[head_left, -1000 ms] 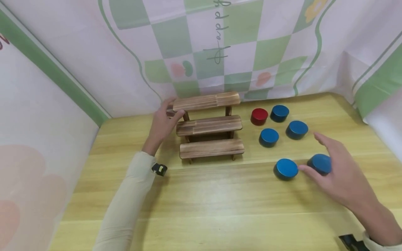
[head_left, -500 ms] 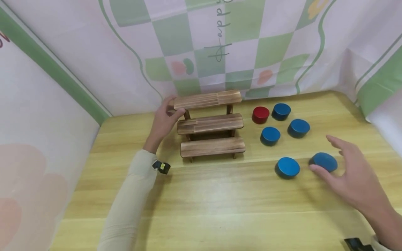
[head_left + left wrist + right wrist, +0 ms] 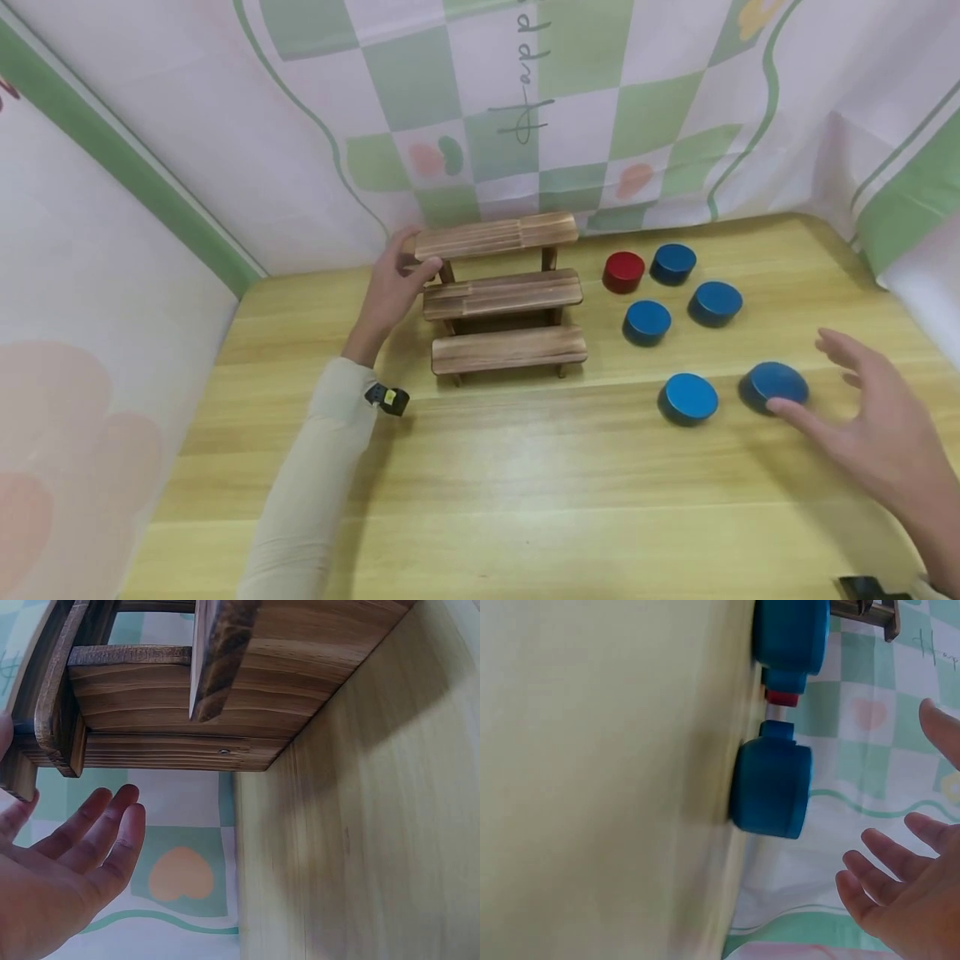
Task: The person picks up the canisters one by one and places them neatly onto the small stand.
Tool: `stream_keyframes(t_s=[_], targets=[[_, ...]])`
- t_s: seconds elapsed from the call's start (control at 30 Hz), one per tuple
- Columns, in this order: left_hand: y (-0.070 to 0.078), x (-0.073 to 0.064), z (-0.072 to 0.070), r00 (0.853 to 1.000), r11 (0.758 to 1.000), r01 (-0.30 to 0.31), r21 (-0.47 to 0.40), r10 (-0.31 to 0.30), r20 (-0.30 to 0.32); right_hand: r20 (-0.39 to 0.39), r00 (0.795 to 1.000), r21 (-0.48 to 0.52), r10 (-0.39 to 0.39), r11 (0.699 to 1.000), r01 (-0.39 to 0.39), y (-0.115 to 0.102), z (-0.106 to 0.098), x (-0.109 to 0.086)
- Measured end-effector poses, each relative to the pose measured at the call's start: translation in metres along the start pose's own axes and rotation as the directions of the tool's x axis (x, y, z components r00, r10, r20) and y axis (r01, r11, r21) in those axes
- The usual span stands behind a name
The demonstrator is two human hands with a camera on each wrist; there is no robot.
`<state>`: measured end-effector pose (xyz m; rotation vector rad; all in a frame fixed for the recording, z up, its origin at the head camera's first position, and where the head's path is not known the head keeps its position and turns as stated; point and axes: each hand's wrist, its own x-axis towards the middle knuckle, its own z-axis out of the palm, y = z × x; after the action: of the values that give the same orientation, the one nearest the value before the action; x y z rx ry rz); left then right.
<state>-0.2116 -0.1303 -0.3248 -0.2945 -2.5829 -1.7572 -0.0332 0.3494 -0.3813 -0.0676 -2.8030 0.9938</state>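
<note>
- The wooden stand (image 3: 502, 296) has three stepped shelves in streaked brown wood with rounded corners; it stands upright near the back edge of the counter (image 3: 510, 492).
- The left hand (image 3: 392, 283) pinches the left end of the top shelf between thumb and fingers.
- The right hand (image 3: 873, 417) is spread wide, just beside and apart from the rightmost blue disc (image 3: 772, 385), which is thick, smooth and flat-topped.
- Four more blue discs and one glossy red disc (image 3: 623, 271) sit right of the stand.
- A strip of counter separates the two front discs; pale wood stretches from the stand's front feet toward the person.
- The patterned cloth (image 3: 577, 125) rises behind the back edge.
</note>
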Motion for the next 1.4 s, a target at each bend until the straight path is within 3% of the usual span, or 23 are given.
stream_keyframes(t_s=[0.4, 0.67, 0.93, 1.03, 1.2, 1.4], targets=[[0.003, 0.0, 0.002, 1.0, 1.0, -0.004, -0.024, 0.004, 0.0, 0.035, 0.999, -0.039, 0.036, 0.999, -0.035, 0.011, 0.002, -0.002], [-0.029, 0.017, 0.0, 1.0, 0.999, -0.008, -0.034, 0.008, -0.006, 0.058, 0.997, -0.017, 0.051, 0.999, -0.05, 0.022, -0.001, -0.001], [-0.035, 0.017, 0.001, 1.0, 1.0, -0.02, -0.018, 0.019, -0.017, 0.097, 0.995, -0.04, 0.012, 0.999, -0.008, 0.037, -0.005, -0.002], [-0.036, 0.019, 0.003, 1.0, 1.0, -0.016, -0.017, 0.015, -0.01, 0.084, 0.996, -0.006, 0.032, 0.999, -0.032, 0.043, -0.006, -0.005], [-0.037, 0.021, 0.003, 1.0, 0.999, -0.019, -0.025, 0.02, 0.003, -0.009, 1.0, 0.084, 0.011, 0.996, -0.01, 0.059, 0.001, -0.011], [-0.038, 0.019, -0.001, 0.999, 0.999, -0.029, -0.025, 0.029, -0.013, 0.017, 1.0, 0.194, 0.005, 0.981, -0.008, 0.076, 0.009, -0.003]])
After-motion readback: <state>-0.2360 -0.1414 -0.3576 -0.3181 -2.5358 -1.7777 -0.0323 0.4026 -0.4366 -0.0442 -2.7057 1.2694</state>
